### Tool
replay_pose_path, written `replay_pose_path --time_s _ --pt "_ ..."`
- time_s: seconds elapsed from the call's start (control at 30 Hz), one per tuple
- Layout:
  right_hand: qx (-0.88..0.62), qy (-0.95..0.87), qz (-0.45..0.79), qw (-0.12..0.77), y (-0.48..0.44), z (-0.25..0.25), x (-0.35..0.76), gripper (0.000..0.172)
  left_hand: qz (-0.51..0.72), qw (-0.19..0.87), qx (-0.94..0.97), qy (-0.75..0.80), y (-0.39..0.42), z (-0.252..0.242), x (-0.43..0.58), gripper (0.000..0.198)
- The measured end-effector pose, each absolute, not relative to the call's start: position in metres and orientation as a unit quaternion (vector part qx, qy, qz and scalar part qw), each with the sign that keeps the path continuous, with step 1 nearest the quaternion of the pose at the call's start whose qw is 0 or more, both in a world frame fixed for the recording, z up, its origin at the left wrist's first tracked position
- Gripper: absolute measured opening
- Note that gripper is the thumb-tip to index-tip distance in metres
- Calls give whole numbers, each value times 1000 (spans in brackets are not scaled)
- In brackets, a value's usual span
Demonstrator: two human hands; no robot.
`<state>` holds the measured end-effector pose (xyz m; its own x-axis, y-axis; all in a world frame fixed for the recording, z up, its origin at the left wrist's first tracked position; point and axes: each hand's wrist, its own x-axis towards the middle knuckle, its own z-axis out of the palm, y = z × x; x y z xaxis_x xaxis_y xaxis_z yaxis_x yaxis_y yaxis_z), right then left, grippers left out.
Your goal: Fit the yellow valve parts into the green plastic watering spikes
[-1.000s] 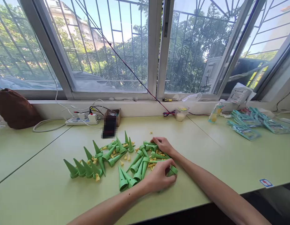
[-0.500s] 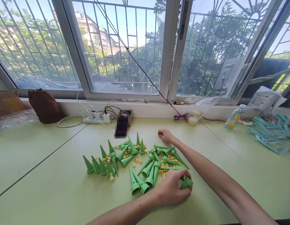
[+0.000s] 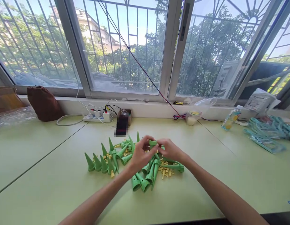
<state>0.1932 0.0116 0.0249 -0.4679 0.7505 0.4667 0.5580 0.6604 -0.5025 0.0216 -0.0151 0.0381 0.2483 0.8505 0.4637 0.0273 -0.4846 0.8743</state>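
A low grip and a light touch

A wide sliding window with a grey metal frame [image 3: 170, 56] stands behind a smooth, pale yellow-green table [image 3: 53, 193]. At the left, on the table's far side, slumps a dark brown cloth bag [image 3: 44, 104]; flat turquoise plastic packets [image 3: 264, 134] lie at the far right, well apart from the hands.

The person's left hand [image 3: 142, 155] curls around a green plastic cone with a wide round collar [image 3: 152, 142], its fingers closed on the piece below the rim. The collar faces up, raised over the middle of the scattered parts; the tapered end is hidden by the hand. The right hand [image 3: 171, 150] is just beside it, fingers bent toward the collar; whether they pinch a small piece or only touch the cone, one cannot tell.

Beneath and near the hands, loose green plastic cones [image 3: 155, 170] lie tilted across one another, while a row of upright green plastic cones [image 3: 104, 166] stands to the left. Small yellow plastic stemmed pieces [image 3: 167, 172] lie among them.

A good hold here likely means gripping low so the rim is free, letting the left hand steady while the right works lightly, and keeping both wrists high enough that no loose cone rolls
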Motion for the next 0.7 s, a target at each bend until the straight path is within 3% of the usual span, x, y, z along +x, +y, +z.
replay_pose_path --time_s 0.07,0.2,0.4,0.7 --pt "-397 -831 124 370 3 20 188 14 550 410 642 341 -7 31 17 24" --pt "-417 -742 86 519 -15 4 175 16 518 423 642 374 -1 14 13 29" --pt "-383 -748 139 524 -26 -9 172 21 527 462 610 370 -1 6 16 35" --pt "-414 -702 136 564 -27 -6 172 12 526 540 572 323 -1 9 21 40"
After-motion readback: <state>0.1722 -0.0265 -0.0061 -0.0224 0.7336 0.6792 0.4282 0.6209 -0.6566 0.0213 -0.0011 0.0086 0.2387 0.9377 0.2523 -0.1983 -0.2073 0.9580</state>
